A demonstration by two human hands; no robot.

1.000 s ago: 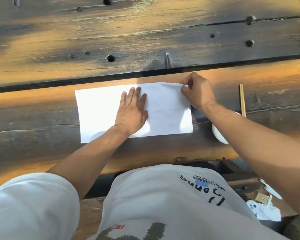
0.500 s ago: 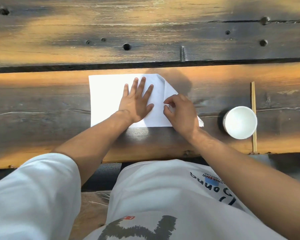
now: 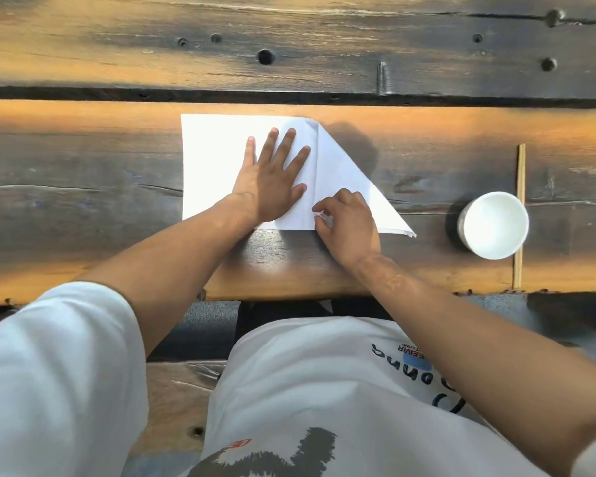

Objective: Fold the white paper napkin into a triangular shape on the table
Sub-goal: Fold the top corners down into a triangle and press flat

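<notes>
Left hand [image 3: 272,182] lies flat, fingers spread, pressing the white paper napkin [image 3: 217,160] onto the wooden table [image 3: 83,187]. Right hand [image 3: 350,225] pinches the folded-down corner at the napkin's near edge, forming a diagonal right side. White cup [image 3: 494,224] touches a wooden stick [image 3: 519,215], well right of the napkin

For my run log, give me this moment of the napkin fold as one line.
step: first diagonal fold | left hand: flat on napkin | right hand: pinches folded corner at near edge | beside: white cup, wooden stick
</notes>
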